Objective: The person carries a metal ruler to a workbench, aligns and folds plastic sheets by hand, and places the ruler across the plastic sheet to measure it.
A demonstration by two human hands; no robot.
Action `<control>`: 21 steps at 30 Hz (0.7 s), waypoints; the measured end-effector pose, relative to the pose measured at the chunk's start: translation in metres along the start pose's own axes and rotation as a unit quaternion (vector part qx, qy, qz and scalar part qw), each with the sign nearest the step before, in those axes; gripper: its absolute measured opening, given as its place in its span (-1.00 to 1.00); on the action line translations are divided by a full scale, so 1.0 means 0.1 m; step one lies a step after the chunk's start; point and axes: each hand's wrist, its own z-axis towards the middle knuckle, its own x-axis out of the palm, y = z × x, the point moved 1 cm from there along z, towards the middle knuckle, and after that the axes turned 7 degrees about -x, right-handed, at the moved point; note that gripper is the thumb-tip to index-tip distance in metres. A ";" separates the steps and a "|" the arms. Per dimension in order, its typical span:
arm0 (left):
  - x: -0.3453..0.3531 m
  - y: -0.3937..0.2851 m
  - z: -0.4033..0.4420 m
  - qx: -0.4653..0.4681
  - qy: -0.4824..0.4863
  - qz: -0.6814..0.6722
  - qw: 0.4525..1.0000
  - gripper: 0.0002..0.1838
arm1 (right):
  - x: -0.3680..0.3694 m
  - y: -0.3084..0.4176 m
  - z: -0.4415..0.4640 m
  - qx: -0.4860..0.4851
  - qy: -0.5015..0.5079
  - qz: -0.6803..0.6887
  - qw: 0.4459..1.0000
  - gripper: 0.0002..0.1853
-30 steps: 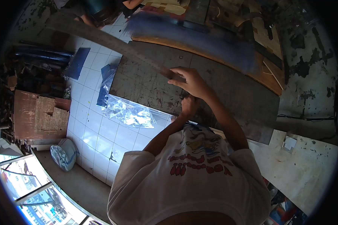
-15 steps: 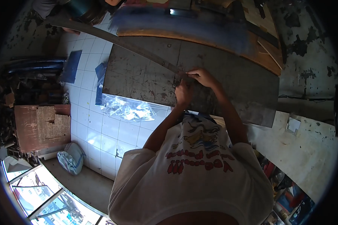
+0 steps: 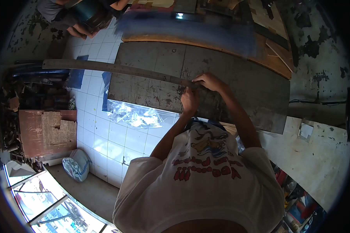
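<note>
A long metal ruler (image 3: 118,69) reaches from my hands out to the left, past the edge of the dark, scratched worktable (image 3: 151,58) and over the tiled floor. My right hand (image 3: 210,82) pinches the ruler's near end from the far side. Just below it, my left hand (image 3: 189,100) is closed at the same end, with its fingertips on or under the ruler's edge. What the left fingers grip is partly hidden.
A wooden-edged board (image 3: 175,40) with bluish material lies along the table's far side. Clear plastic (image 3: 134,114) hangs at the near edge. At the upper left, a person (image 3: 60,17) sits beside a dark rounded object. A white sack (image 3: 77,165) stands lower left.
The ruler's far end has swung from the upper left down toward me, so it points more squarely left. Both hands stay at its near end.
</note>
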 end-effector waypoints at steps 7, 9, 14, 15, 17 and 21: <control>-0.29 -0.09 0.09 -0.031 0.008 -0.087 0.996 -0.72 | 0.02 0.01 0.08 -0.015 0.014 -0.029 0.999 -0.76; -0.30 0.04 0.17 -0.137 0.034 -0.110 0.984 -0.67 | 0.03 -0.03 0.12 -0.020 0.022 -0.040 0.999 -0.77; -0.34 0.15 0.27 -0.184 0.010 -0.081 0.980 -0.60 | 0.06 -0.10 0.18 -0.008 0.035 -0.042 0.998 -0.77; -0.34 0.16 0.28 -0.178 0.006 -0.069 0.982 -0.60 | 0.06 -0.08 0.19 -0.004 0.038 -0.042 0.998 -0.77; -0.34 0.16 0.30 -0.184 0.005 -0.069 0.980 -0.61 | 0.06 -0.05 0.19 0.005 0.034 -0.044 0.998 -0.77; -0.35 0.08 0.31 -0.197 -0.013 -0.031 0.980 -0.62 | 0.03 0.03 0.16 -0.006 -0.004 -0.045 0.999 -0.78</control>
